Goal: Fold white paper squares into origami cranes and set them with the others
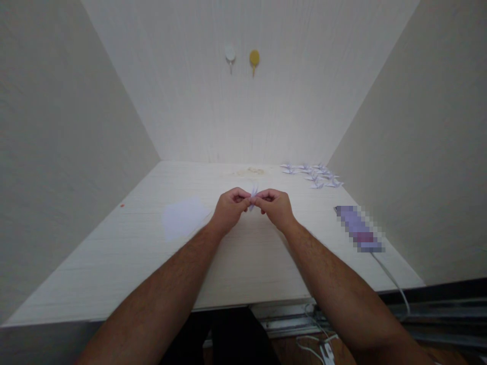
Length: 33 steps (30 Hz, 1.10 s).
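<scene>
Both my hands meet over the middle of a pale wooden desk (114, 263). My left hand (229, 209) and my right hand (277, 207) are closed in pinches on a small folded piece of pale lilac paper (253, 193), whose pointed tips stick up between my fingertips. The paper is held a little above the desk top. Most of it is hidden by my fingers.
Several small folded paper cranes (314, 175) lie at the back right of the desk. A flat sheet of pale paper (183, 217) rests left of my hands. A blurred-out oblong object (359, 228) with a white cable (391, 279) lies right. Two round hooks (242, 57) hang on the back wall.
</scene>
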Motion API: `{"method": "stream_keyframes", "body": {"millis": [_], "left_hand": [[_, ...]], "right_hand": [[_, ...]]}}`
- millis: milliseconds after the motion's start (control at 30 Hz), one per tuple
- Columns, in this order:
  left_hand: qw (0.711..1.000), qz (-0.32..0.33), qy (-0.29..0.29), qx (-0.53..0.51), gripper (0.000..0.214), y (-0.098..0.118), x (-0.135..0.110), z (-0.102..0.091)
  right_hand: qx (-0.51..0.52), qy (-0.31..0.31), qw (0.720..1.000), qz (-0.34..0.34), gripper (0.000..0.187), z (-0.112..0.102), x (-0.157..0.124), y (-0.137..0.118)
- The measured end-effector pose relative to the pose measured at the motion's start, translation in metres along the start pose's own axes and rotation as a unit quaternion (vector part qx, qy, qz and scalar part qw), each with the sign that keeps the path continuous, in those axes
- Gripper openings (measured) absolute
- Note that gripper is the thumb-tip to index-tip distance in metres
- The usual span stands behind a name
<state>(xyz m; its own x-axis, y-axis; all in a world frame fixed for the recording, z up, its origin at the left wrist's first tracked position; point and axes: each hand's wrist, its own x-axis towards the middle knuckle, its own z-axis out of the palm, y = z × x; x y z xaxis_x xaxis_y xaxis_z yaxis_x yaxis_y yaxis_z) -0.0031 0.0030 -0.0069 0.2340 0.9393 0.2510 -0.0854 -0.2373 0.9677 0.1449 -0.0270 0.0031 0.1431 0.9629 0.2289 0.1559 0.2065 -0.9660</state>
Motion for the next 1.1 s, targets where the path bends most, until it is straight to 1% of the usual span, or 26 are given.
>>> {"method": "stream_keyframes", "body": {"millis": [133, 300, 500, 667, 767, 833, 933, 1100], "left_hand": [[1.0, -0.006, 0.008, -0.004, 0.021, 0.0039, -0.001, 0.0011], [0.999, -0.022, 0.027, -0.029, 0.019, -0.0002, 0.0002, 0.0027], [0.997, -0.03, 0.027, -0.066, 0.02, -0.0039, 0.0007, 0.0049], [0.997, -0.016, 0.026, -0.068, 0.022, -0.0036, 0.0009, 0.0054], [0.997, -0.018, 0.03, -0.064, 0.03, -0.0015, 0.0008, 0.0058], [0.998, -0.025, 0.03, -0.053, 0.03, 0.0006, 0.0004, 0.0061], [0.999, -0.028, 0.031, -0.03, 0.025, 0.0029, -0.0002, 0.0064], [0.999, -0.048, 0.021, 0.014, 0.023, 0.0033, -0.0002, 0.0053]], "right_hand": [[-0.006, 0.018, 1.0, 0.0, 0.02, 0.0011, -0.0003, -0.0001], [-0.01, 0.038, 0.999, -0.001, 0.017, 0.0025, -0.0007, -0.0016], [0.013, 0.04, 0.999, -0.006, 0.017, 0.0032, -0.0005, -0.0025], [0.059, 0.047, 0.997, -0.006, 0.018, 0.0051, 0.0016, 0.0002], [0.107, 0.039, 0.993, 0.001, 0.026, 0.0058, 0.0036, 0.0031], [0.116, 0.019, 0.993, 0.012, 0.03, 0.0057, 0.0045, 0.0043], [0.096, 0.001, 0.995, 0.023, 0.023, 0.0049, 0.0048, 0.0051], [0.056, 0.007, 0.998, 0.036, 0.018, 0.0038, 0.0045, 0.0061]]}}
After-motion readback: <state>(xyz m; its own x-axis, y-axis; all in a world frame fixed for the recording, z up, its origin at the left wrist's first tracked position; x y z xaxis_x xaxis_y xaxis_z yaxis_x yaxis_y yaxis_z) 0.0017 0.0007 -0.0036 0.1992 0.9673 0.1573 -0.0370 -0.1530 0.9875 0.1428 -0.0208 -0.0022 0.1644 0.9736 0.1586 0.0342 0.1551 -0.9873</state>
